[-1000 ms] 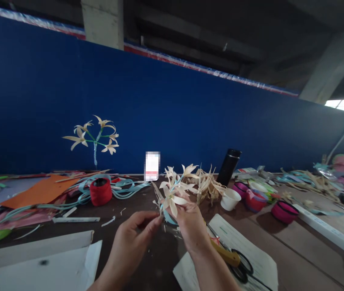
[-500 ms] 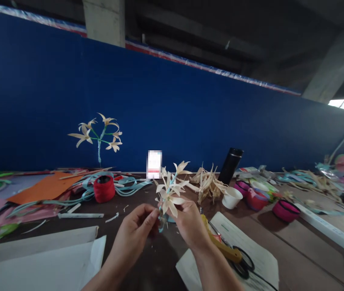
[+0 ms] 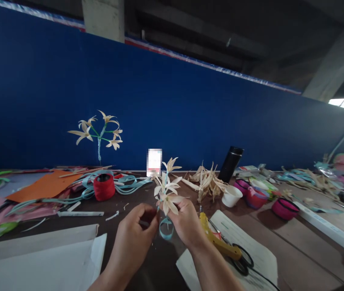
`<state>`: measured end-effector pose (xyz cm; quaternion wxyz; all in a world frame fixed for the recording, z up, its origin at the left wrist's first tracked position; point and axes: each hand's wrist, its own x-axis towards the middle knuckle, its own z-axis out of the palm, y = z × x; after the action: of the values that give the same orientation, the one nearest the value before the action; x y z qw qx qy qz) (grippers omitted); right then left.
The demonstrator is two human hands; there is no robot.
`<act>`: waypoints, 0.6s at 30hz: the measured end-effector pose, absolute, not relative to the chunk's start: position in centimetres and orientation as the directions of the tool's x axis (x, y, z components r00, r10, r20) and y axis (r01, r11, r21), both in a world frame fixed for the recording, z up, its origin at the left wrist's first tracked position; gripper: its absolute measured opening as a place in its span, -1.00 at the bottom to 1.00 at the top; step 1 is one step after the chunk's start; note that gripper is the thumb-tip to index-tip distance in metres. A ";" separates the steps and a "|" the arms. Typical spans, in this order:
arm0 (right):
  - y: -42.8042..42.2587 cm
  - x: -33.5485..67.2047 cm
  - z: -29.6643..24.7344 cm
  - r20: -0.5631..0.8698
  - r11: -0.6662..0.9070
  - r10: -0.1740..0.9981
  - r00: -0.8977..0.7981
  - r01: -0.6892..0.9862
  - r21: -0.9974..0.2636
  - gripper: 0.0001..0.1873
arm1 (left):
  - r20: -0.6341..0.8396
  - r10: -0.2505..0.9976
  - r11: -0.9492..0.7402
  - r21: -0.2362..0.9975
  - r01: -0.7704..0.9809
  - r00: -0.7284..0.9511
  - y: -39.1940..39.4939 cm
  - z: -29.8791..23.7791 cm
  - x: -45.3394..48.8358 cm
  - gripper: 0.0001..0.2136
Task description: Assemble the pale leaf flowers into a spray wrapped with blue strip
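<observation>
Half a second has made a small shift in my feed: the cream flower spray [image 3: 166, 188] has swung a little leftward, more upright, and the light-blue loop [image 3: 166, 237] below it now shows as an open ring. I judge from this that the work at the stem [image 3: 166, 177] is still under way. My right hand [image 3: 188, 224] grasps the spray low, beside its lowest bloom; my left hand [image 3: 135, 232] brings thumb and forefinger to the stem's lower end, though whether they pinch it I cannot tell. Held above the desk [image 3: 140, 198], the spray has pale, pointed petals splayed wide, one bloom topping the others.
</observation>
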<state>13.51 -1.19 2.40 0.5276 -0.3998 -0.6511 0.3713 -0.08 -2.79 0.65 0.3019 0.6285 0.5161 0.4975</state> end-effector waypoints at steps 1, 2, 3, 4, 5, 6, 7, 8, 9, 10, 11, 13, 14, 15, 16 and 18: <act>-1.2 13.5 2.3 0.392 0.406 0.912 -0.124 0.130 -0.904 -0.83 | 0.327 0.944 -0.292 0.880 0.375 -0.031 -2.8 0.5 -0.1 -0.94; -1.2 13.4 2.3 0.393 0.408 0.911 -0.128 0.133 -0.903 -0.83 | 0.326 0.945 -0.288 0.874 0.391 -0.033 -2.7 0.4 -0.1 -0.96; -1.2 13.4 2.3 0.392 0.408 0.911 -0.131 0.140 -0.902 -0.82 | 0.317 0.948 -0.278 0.875 0.397 -0.035 -2.6 0.3 0.0 -0.96; -1.2 13.4 2.4 0.389 0.406 0.912 -0.132 0.149 -0.902 -0.82 | 0.302 0.953 -0.266 0.883 0.388 -0.034 -2.5 0.1 0.0 -0.95; -1.3 13.4 2.4 0.385 0.402 0.914 -0.128 0.159 -0.902 -0.83 | 0.281 0.959 -0.252 0.899 0.358 -0.031 -2.4 0.1 0.1 -0.93; -1.3 13.4 2.5 0.380 0.396 0.917 -0.119 0.168 -0.903 -0.83 | 0.255 0.967 -0.236 0.923 0.305 -0.024 -2.3 0.0 0.1 -0.93; -1.3 13.5 2.6 0.373 0.387 0.922 -0.108 0.175 -0.905 -0.83 | 0.226 0.974 -0.216 0.948 0.234 -0.013 -2.2 0.1 0.1 -0.92; -1.3 13.5 2.6 0.365 0.377 0.926 -0.097 0.180 -0.909 -0.83 | 0.193 0.981 -0.191 0.968 0.166 -0.001 -2.1 0.2 0.1 -0.88; -1.4 13.6 2.7 0.357 0.367 0.930 -0.084 0.185 -0.912 -0.83 | 0.160 0.987 -0.160 0.980 0.117 0.010 -2.0 0.3 0.1 -0.84; -1.4 13.6 2.7 0.352 0.360 0.933 -0.074 0.189 -0.914 -0.83 | 0.129 0.992 -0.130 0.987 0.096 0.019 -2.0 0.4 0.0 -0.82; -1.4 13.6 2.8 0.347 0.353 0.936 -0.063 0.194 -0.915 -0.83 | 0.105 0.994 -0.107 0.989 0.102 0.025 -2.0 0.5 -0.1 -0.81; -1.5 13.5 2.8 0.340 0.342 0.939 -0.045 0.198 -0.918 -0.83 | 0.080 0.996 -0.084 0.984 0.157 0.036 -1.9 0.5 -0.3 -0.83; -1.5 13.5 2.8 0.339 0.340 0.940 -0.038 0.197 -0.920 -0.84 | 0.074 0.997 -0.079 0.980 0.184 0.032 -1.8 0.5 -0.4 -0.83; -1.5 13.4 2.8 0.338 0.339 0.940 -0.036 0.195 -0.921 -0.84 | 0.072 0.997 -0.075 0.975 0.207 0.022 -1.8 0.4 -0.5 -0.82; -1.6 13.4 2.8 0.338 0.339 0.940 -0.040 0.193 -0.921 -0.85 | 0.069 0.998 -0.070 0.971 0.227 0.011 -1.7 0.3 -0.6 -0.81; -1.6 13.4 2.9 0.342 0.345 0.938 -0.049 0.193 -0.919 -0.87 | 0.064 0.998 -0.063 0.965 0.253 0.003 -1.6 0.2 -0.7 -0.79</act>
<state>13.36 -1.57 2.87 0.5238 -0.4484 -0.6309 0.3558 -0.72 -1.65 0.24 0.4145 0.5740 0.5449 0.4493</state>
